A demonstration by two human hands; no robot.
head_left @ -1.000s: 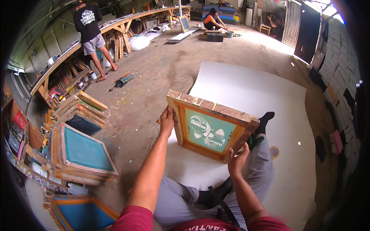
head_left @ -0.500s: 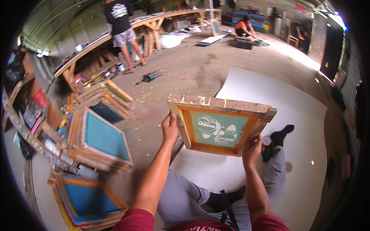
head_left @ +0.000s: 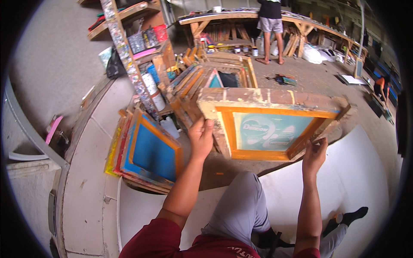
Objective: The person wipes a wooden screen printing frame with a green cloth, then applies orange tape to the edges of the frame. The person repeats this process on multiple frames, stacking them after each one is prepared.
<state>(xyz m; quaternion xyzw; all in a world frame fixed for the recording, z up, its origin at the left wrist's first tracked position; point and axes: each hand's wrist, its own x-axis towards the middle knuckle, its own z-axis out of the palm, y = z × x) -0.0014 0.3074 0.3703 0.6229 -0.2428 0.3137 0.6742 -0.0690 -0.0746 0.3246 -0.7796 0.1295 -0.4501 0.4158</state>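
A wooden silk-screen frame (head_left: pixel 275 101) is held up in front of me, its pale green mesh printed with a white design and bordered by orange tape. My left hand (head_left: pixel 201 139) grips its left side, thumb on the near face. At the lower right side, my right hand (head_left: pixel 315 157) closes on the frame with bent fingers. Just beyond the held frame, several more screen frames (head_left: pixel 189 88) stand leaning together. Left of my left forearm, a stack of frames with a blue mesh (head_left: pixel 154 146) in front leans upright.
A white sheet (head_left: pixel 344 172) covers the floor at right, under my outstretched leg. A paint-spattered shelf post (head_left: pixel 124 51) stands at left. Farther back, a person (head_left: pixel 271 26) stands at a long wooden workbench (head_left: pixel 228 16). Another person (head_left: pixel 380 88) sits low at far right.
My view has turned left toward the stacked frames. Both hands still hold the screen frame, which now hangs in front of the leaning stack and shows its mesh at a different angle.
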